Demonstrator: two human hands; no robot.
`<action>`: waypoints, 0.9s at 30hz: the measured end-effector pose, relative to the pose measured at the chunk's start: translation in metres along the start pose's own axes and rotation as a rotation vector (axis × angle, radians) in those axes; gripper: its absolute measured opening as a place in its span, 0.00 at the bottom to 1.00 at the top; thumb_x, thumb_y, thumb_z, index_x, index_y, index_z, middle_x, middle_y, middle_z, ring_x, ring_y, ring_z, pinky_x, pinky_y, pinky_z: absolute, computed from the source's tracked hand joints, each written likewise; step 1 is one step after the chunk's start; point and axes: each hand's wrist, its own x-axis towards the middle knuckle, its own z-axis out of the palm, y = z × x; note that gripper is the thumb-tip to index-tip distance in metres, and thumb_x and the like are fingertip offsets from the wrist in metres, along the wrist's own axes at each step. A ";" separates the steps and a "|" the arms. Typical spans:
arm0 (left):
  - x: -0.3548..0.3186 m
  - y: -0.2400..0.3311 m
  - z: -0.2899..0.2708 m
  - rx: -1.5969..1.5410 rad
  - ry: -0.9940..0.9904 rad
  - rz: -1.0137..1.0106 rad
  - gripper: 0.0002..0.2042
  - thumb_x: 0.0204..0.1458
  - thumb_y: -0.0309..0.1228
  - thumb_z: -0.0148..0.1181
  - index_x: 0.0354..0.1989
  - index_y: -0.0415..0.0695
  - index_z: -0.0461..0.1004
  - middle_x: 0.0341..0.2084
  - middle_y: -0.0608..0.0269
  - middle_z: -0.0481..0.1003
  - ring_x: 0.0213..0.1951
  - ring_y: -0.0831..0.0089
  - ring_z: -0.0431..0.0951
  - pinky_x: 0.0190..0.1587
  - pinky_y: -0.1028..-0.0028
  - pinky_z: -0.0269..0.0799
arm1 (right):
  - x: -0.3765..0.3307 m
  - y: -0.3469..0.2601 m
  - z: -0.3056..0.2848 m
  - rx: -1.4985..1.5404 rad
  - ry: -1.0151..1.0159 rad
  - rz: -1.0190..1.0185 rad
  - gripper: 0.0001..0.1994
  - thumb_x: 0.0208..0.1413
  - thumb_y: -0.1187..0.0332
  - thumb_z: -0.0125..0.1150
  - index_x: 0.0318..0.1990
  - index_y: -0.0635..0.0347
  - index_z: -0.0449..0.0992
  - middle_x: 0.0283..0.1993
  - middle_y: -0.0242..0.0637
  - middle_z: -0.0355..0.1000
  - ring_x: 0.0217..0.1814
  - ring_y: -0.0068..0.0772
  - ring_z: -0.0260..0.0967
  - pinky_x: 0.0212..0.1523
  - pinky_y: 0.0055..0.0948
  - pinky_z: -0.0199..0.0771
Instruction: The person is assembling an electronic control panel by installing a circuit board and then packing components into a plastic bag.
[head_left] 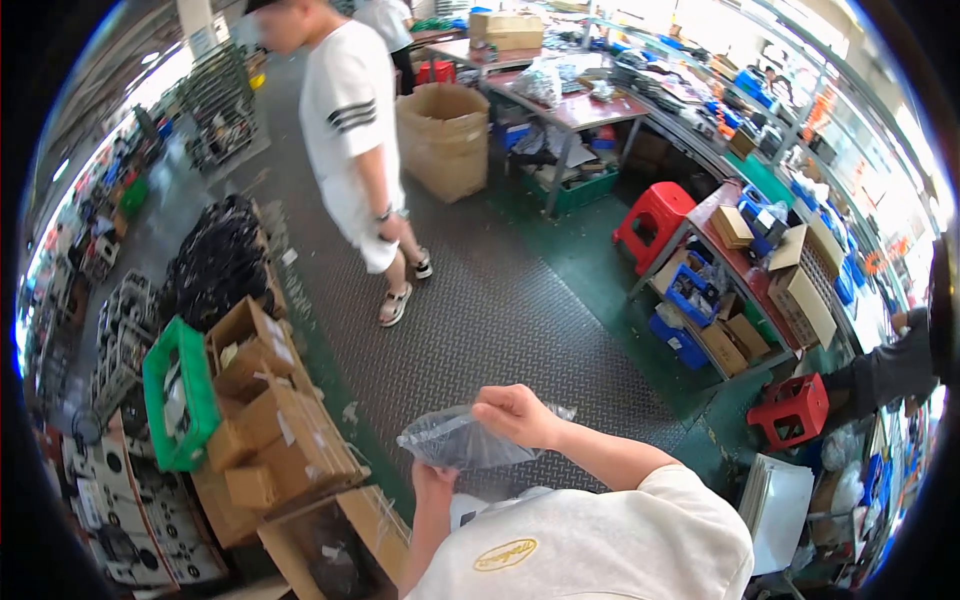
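I hold a clear plastic bag (462,440) with something dark inside, in front of my chest. My right hand (517,414) pinches the bag's upper right edge. My left hand (433,480) grips the bag from below at its lower left. My forearms come up from my white T-shirt at the lower edge. Under the bag lies the grey tread-plate floor (500,310).
A person in a white T-shirt and shorts (352,130) stands ahead on the floor. A tall open cardboard box (444,135) is behind them. Stacked cardboard boxes (275,425) and a green crate (180,392) sit at my left. Red stools (655,222) (792,408) and workbenches (760,280) line the right.
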 end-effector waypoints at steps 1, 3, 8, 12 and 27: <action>0.013 0.000 0.030 0.018 -0.015 -0.014 0.22 0.55 0.45 0.49 0.54 0.47 0.65 0.52 0.59 0.68 0.53 0.60 0.68 0.53 0.59 0.66 | 0.006 0.004 -0.019 0.000 0.027 -0.007 0.14 0.60 0.64 0.50 0.26 0.65 0.66 0.17 0.30 0.57 0.22 0.18 0.52 0.22 0.25 0.58; 0.032 0.015 0.109 0.687 0.240 0.719 0.22 0.54 0.45 0.50 0.53 0.45 0.66 0.52 0.61 0.67 0.53 0.60 0.67 0.53 0.61 0.64 | 0.025 0.017 -0.054 -0.197 0.079 -0.164 0.14 0.58 0.65 0.52 0.25 0.65 0.65 0.17 0.37 0.57 0.20 0.23 0.52 0.22 0.28 0.58; 0.122 0.038 0.212 1.423 -0.417 1.012 0.18 0.44 0.35 0.63 0.43 0.41 0.70 0.44 0.58 0.71 0.50 0.59 0.69 0.53 0.64 0.63 | 0.078 0.022 -0.145 -0.079 0.301 -0.061 0.13 0.57 0.65 0.54 0.26 0.66 0.66 0.19 0.36 0.58 0.21 0.23 0.52 0.23 0.26 0.58; 0.209 0.044 0.274 1.592 -0.525 0.954 0.20 0.33 0.27 0.69 0.38 0.44 0.72 0.34 0.62 0.71 0.40 0.63 0.70 0.50 0.66 0.64 | 0.115 0.029 -0.221 -0.092 0.415 -0.052 0.13 0.58 0.66 0.52 0.25 0.65 0.66 0.17 0.32 0.55 0.23 0.17 0.50 0.22 0.24 0.56; 0.456 -0.063 0.538 1.604 -1.178 1.173 0.07 0.39 0.23 0.64 0.23 0.44 0.70 0.18 0.62 0.63 0.23 0.63 0.67 0.24 0.67 0.64 | 0.159 0.094 -0.508 -0.532 1.022 -0.086 0.10 0.50 0.66 0.61 0.36 0.60 0.72 0.36 0.37 0.68 0.40 0.32 0.68 0.40 0.29 0.68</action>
